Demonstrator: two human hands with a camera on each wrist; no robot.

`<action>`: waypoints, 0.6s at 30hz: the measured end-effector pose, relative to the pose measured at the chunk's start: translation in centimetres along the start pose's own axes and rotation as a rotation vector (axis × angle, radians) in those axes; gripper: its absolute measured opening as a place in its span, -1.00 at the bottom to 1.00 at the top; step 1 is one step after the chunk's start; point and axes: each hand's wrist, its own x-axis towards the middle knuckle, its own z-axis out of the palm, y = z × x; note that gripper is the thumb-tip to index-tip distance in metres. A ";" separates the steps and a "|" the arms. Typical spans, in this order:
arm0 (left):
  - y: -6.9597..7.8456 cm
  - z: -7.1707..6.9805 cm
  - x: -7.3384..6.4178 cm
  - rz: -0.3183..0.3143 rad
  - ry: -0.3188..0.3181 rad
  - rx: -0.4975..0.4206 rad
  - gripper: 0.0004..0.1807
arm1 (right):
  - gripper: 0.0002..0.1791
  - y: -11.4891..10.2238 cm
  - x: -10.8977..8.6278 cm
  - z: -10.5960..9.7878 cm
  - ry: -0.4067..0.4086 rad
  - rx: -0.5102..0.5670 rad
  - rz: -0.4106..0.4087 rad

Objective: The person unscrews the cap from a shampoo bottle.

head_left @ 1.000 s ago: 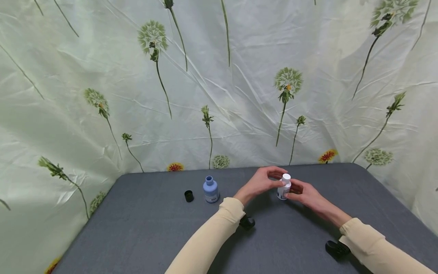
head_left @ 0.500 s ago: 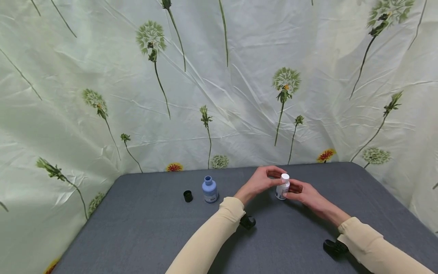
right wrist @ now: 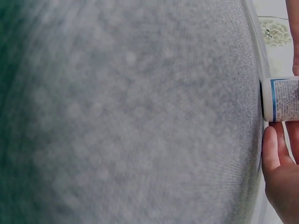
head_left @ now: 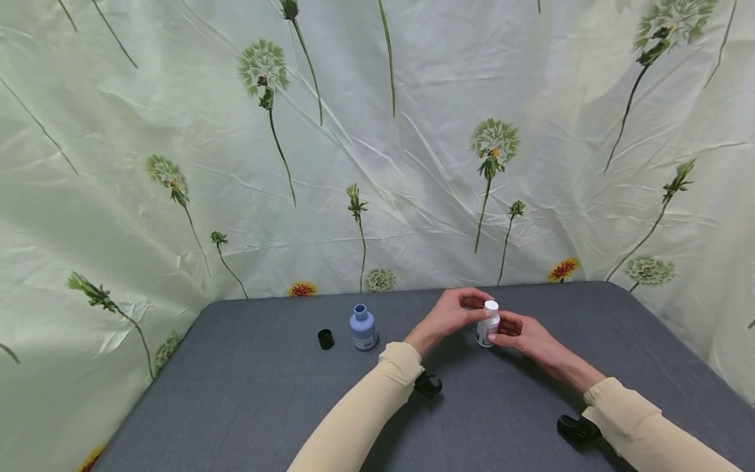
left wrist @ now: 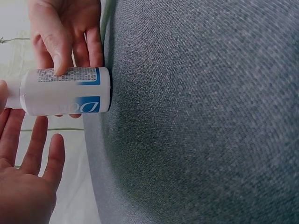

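Observation:
A small white bottle (head_left: 486, 333) with a blue-trimmed label stands upright on the grey table, its white cap (head_left: 491, 306) on top. My left hand (head_left: 449, 316) pinches the cap from the left, thumb in front and forefinger behind. Lower down, my right hand (head_left: 527, 337) holds the bottle body from the right. In the left wrist view the right thumb presses on the printed label of the bottle (left wrist: 65, 93), while the other left fingers stretch out below it. Only the base part of the bottle (right wrist: 282, 99) shows in the right wrist view, at the edge.
Left of the hands stands an uncapped blue bottle (head_left: 362, 332). A black cap (head_left: 326, 339) lies beside it, hollow side up. A pale flower-print cloth (head_left: 413, 196) hangs behind the grey table (head_left: 248, 393). Black wrist devices sit under both sleeves.
Both hands stay on the white bottle with hardly any movement. The whole view shifts slightly; the blue bottle and black cap stay in place.

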 end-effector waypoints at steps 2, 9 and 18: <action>0.0 0.0 0.0 0.002 0.004 0.004 -0.75 | -0.26 -0.1 0.0 0.0 -0.001 0.000 -0.012; -0.2 0.0 -0.1 0.017 0.028 0.012 -0.76 | -0.27 -0.4 -0.2 0.4 0.004 -0.008 -0.013; -0.2 -0.2 -0.3 0.035 0.041 -0.012 -0.77 | -0.26 -0.5 -0.3 0.7 0.018 -0.016 -0.002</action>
